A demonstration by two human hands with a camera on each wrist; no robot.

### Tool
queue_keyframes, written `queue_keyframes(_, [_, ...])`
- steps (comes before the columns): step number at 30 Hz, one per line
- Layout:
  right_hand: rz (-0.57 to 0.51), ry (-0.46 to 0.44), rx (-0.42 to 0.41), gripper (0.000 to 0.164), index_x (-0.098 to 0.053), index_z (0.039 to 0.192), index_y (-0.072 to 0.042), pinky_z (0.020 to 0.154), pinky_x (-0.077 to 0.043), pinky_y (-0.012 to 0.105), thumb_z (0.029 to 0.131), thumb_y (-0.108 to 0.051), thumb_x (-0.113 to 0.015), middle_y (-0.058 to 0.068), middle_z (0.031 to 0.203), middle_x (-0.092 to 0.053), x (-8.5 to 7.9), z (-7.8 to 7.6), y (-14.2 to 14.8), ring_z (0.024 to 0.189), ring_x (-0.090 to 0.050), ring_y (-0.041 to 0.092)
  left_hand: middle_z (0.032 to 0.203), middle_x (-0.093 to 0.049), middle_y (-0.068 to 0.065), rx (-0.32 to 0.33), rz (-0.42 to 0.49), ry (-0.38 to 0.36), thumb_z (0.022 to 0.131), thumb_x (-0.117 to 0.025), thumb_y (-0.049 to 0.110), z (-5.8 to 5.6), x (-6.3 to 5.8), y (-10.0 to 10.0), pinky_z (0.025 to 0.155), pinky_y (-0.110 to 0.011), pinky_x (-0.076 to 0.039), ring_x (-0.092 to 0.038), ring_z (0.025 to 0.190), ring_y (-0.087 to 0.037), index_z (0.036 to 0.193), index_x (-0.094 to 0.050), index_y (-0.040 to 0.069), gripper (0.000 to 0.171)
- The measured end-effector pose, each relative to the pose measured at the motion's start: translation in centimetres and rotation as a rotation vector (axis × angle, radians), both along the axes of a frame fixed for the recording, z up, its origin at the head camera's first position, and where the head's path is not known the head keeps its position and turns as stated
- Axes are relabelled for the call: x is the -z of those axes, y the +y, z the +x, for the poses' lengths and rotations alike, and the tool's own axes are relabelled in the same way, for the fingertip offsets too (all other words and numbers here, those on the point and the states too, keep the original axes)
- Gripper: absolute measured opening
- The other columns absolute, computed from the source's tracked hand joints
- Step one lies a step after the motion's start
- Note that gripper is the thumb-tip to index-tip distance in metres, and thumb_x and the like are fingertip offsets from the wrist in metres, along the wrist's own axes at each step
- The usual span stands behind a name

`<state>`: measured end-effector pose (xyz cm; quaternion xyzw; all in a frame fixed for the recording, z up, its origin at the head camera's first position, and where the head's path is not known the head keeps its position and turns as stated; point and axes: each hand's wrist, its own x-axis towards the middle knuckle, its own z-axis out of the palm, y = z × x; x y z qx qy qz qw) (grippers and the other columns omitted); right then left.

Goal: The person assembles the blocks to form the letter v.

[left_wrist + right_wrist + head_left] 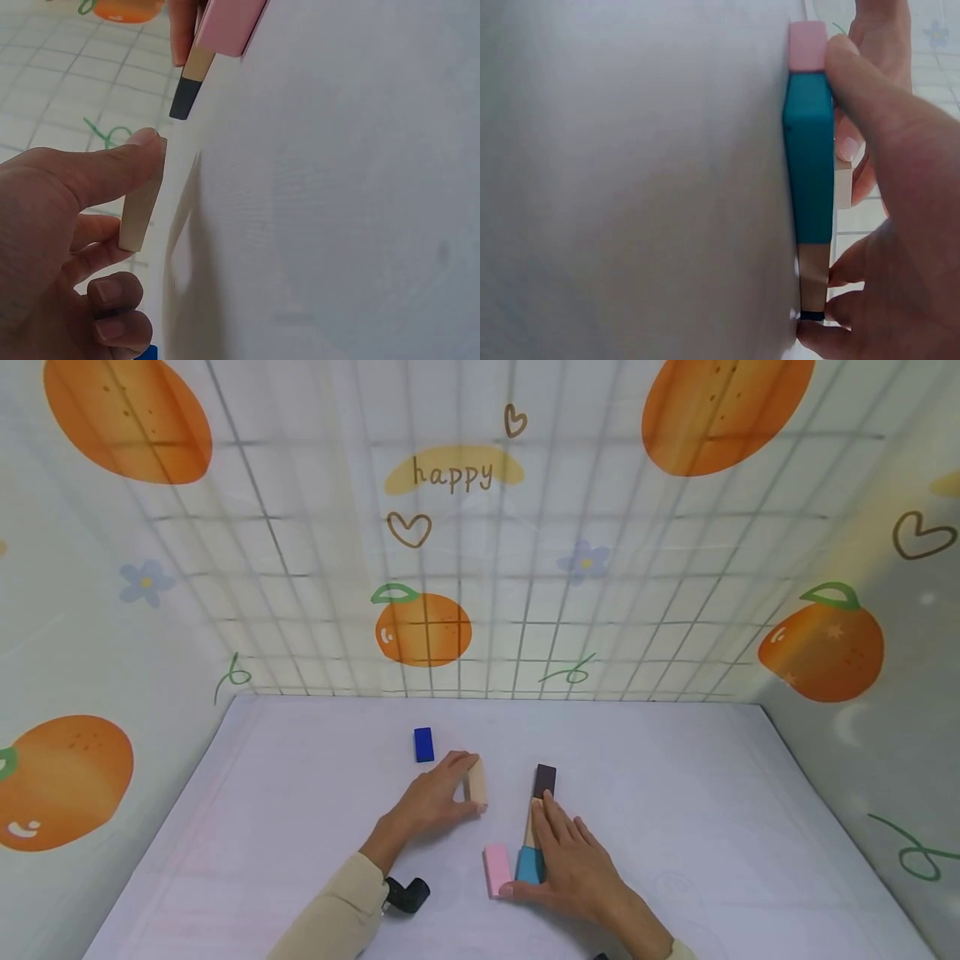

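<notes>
Between thumb and fingertips, my left hand pinches a plain wooden block by its two ends. The left wrist view shows that wooden block lifted off the white surface. My right hand lies over a line of blocks, its fingers extended along them. That line runs from a black block through a second wooden block to a teal block, partly covered by the hand. A pink block lies left of the teal one, with the right thumb at its near end.
A dark blue block lies farther back, beyond the left hand. The white tabletop is enclosed by a printed cloth at the back and sides. A black device sits at the left wrist.
</notes>
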<state>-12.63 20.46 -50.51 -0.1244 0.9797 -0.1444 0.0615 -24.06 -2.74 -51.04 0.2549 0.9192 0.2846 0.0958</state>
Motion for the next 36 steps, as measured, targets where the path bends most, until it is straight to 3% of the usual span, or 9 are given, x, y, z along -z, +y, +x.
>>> queue_keyframes(22, [0.007, -0.034, 0.02, 0.134, -0.022, 0.16, 0.0, 0.117, -0.023, 0.06, 0.068, -0.092, -0.056, 0.021, 0.166, -0.015, -0.1, -0.1, -0.2, 0.15, -0.025, 0.038, 0.158, -0.039, -0.001, 0.048, -0.034, 0.034, 0.092, -0.074, 0.043, 0.8, 0.0, 1.1, 0.11, -0.044, -0.041, -0.046, 0.138, -0.021, 0.157, -0.037, 0.018, 0.079])
queue_keyframes(36, [-0.002, -0.029, 0.015, 0.133, -0.022, 0.16, 0.0, 0.118, -0.022, 0.06, 0.069, -0.09, -0.059, 0.021, 0.166, -0.015, 0.0, -0.1, -0.1, 0.15, -0.023, 0.037, 0.158, -0.039, -0.001, 0.062, -0.041, 0.011, 0.091, -0.073, 0.045, 1.3, 0.0, 1.3, 0.111, -0.049, -0.04, -0.045, 0.139, -0.021, 0.157, -0.038, 0.019, 0.079])
